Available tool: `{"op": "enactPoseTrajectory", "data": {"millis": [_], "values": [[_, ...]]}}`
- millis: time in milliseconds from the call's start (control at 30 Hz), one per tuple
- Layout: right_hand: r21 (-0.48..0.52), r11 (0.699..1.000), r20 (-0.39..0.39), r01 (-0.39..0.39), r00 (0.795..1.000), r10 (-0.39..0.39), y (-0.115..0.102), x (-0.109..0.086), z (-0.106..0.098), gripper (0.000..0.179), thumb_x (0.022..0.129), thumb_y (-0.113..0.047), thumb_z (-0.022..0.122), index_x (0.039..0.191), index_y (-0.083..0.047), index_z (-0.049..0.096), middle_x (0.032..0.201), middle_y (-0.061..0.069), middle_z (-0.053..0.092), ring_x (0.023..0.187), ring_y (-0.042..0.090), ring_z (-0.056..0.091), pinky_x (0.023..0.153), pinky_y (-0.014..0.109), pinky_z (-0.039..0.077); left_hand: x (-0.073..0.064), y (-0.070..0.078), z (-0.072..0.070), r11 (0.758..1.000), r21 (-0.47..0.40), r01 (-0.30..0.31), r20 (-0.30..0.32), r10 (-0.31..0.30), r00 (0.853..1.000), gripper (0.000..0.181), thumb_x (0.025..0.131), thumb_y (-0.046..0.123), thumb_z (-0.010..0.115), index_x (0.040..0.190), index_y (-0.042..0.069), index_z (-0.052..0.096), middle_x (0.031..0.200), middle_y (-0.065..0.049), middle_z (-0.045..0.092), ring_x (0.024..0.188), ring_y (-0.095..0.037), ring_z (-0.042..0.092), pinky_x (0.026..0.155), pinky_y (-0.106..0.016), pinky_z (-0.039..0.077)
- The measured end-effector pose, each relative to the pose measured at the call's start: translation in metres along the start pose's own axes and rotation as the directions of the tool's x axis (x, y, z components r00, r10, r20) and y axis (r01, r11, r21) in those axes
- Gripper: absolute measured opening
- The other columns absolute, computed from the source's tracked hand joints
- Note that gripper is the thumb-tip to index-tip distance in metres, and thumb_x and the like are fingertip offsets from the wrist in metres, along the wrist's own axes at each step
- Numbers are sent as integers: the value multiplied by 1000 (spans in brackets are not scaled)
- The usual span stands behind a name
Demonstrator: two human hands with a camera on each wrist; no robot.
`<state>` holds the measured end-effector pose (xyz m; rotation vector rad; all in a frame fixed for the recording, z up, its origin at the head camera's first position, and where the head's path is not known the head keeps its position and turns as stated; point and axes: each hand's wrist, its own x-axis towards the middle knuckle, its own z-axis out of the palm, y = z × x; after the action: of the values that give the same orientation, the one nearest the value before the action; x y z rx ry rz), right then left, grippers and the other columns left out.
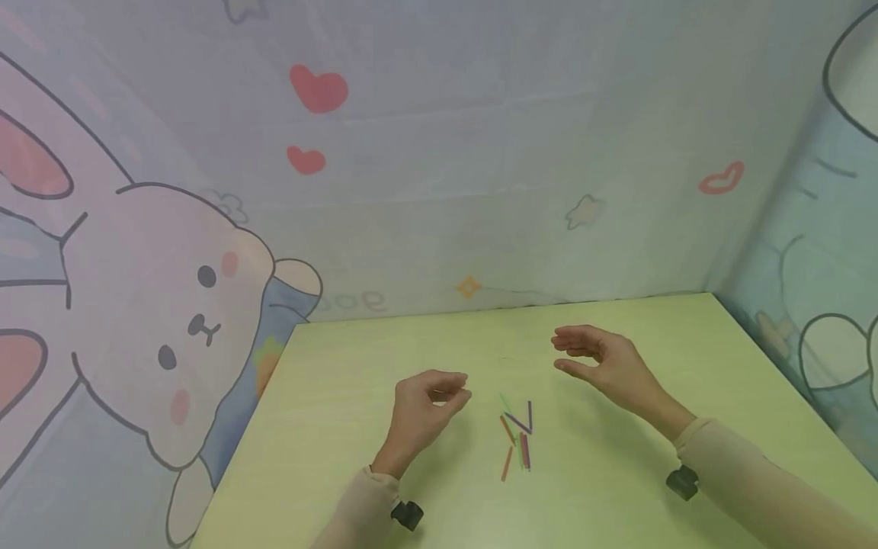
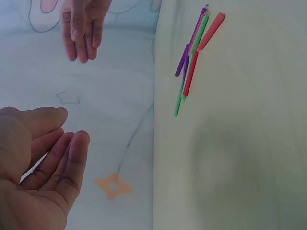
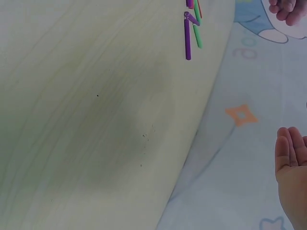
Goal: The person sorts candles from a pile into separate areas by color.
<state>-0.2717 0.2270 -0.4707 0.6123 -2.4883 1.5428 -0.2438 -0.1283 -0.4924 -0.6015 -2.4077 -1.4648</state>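
Several short thin sticks in purple, green and orange-red lie in a loose cluster near the middle of the table. One purple stick (image 1: 530,415) is at the right of the cluster, and an orange stick (image 1: 507,463) lies at its near end. Left of them my left hand (image 1: 424,408) is raised over the table, fingers loosely bent, a gap between thumb and fingertips (image 2: 79,140), holding nothing. My right hand (image 1: 617,372) hovers to the right and farther back, fingers extended and thumb apart, also without anything in it. In the left wrist view a red stick (image 2: 191,74) crosses green ones.
The pale yellow-green table (image 1: 384,343) ends at a cloth backdrop (image 1: 425,229) printed with hearts, stars and a large rabbit (image 1: 151,305). A black wrist camera (image 1: 408,515) sits on the left sleeve and another camera (image 1: 682,483) on the right.
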Motion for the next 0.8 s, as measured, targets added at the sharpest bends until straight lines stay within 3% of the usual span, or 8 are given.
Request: {"op": "enactPoseTrajectory", "data": {"millis": [200, 467, 667, 800], "values": [[-8, 1000, 3, -1, 1000, 1, 2, -2, 2, 50, 98, -21, 88, 144, -12, 71, 138, 11, 78, 117, 17, 76, 99, 21, 60, -9, 0, 17, 994, 105, 29, 125, -42, 991, 12, 96, 15, 90, 107, 11, 88, 100, 0, 85, 86, -11, 80, 79, -24, 64], [-6, 1000, 9, 15, 1000, -15, 2, -3, 5, 48, 99, -20, 88, 143, -11, 72, 135, 8, 79, 117, 25, 77, 99, 25, 62, -20, 4, 46, 979, 197, 58, 293, -115, 949, 25, 91, 19, 94, 106, 1, 86, 99, -8, 84, 82, -5, 72, 76, -21, 61], [-19, 1000, 8, 17, 1000, -17, 5, -5, 4, 47, 100, -21, 87, 143, -11, 71, 135, 9, 79, 119, 37, 77, 98, 24, 61, -28, 5, 64, 949, 304, 83, 330, -187, 925, 28, 82, 25, 100, 98, 4, 88, 90, 1, 81, 80, -4, 63, 75, -22, 56], [-26, 1000, -4, 14, 1000, -15, 8, -6, 3, 46, 100, -21, 87, 142, -11, 72, 133, 7, 79, 118, 39, 77, 99, 27, 62, -30, 7, 72, 928, 358, 106, 316, -227, 921, 32, 78, 26, 103, 96, 5, 87, 89, 1, 79, 82, -6, 62, 75, -23, 56]]}}
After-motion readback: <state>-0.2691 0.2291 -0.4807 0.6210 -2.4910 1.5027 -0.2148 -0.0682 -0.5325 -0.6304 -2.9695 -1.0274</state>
